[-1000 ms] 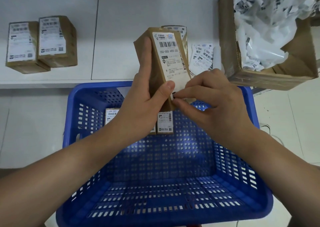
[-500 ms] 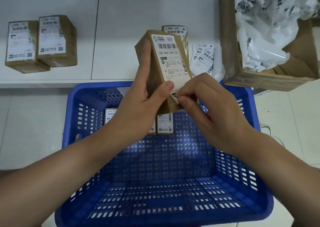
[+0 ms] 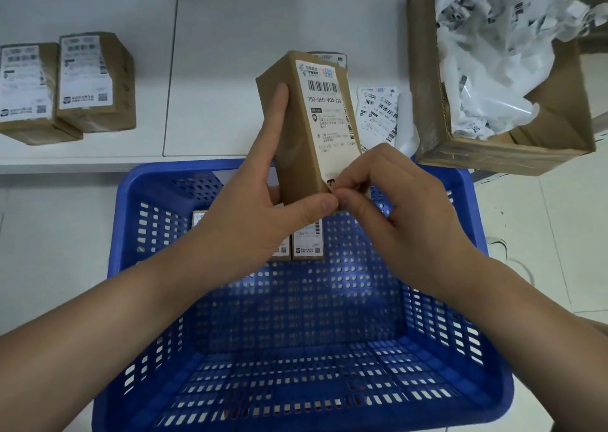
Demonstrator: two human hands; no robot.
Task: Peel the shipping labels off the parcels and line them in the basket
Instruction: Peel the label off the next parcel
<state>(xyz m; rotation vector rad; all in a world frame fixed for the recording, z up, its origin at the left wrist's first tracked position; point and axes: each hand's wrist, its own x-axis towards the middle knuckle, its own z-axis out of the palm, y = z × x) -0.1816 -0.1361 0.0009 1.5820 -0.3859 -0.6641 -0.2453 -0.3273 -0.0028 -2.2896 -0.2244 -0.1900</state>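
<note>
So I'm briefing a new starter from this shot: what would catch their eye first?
The brown parcel held up at centre: the left hand grips it while the right hand picks at its label's lower corner. Below sits the big blue basket, and a cardboard box of crumpled backing stands top right.

The near half of the blue perforated plastic basket (image 3: pixel 487 382) floor is open for access from above. Its far end is occupied by two brown cardboard parcels with white labels (image 3: pixel 307 240) lying side by side. On the white shelf (image 3: pixel 214 69), open surface lies between the paired brown labelled boxes (image 3: pixel 65 86) at left and the open cardboard carton of crumpled white backing paper (image 3: pixel 493 69) at right.
</note>
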